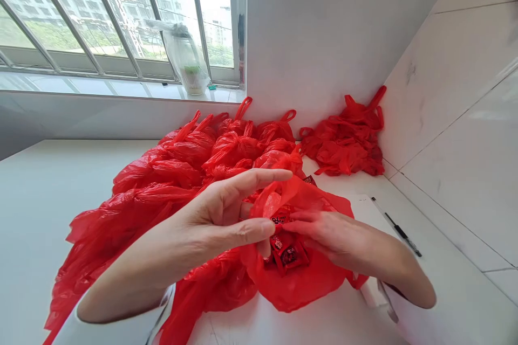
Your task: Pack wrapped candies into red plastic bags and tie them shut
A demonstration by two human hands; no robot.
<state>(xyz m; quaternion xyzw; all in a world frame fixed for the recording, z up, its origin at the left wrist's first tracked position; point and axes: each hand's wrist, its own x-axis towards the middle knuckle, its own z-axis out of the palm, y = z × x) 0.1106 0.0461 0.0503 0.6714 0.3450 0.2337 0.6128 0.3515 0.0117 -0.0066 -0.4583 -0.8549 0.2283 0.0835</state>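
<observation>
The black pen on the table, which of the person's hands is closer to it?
Right. The right hand is in the red bag, on the side of the black pen. The left hand grips the bag's other side, farther away.

Before us on the counter [48, 215], a bag [307, 280] between our left hand [226, 215] and right hand [335, 237], packets [288, 252] inside it, heap of bags [170, 172] behind, smaller pile [348, 140] in the far right corner, pen [399, 230] right of our hands, jar [190, 64] on the windowsill [81, 86] behind
</observation>
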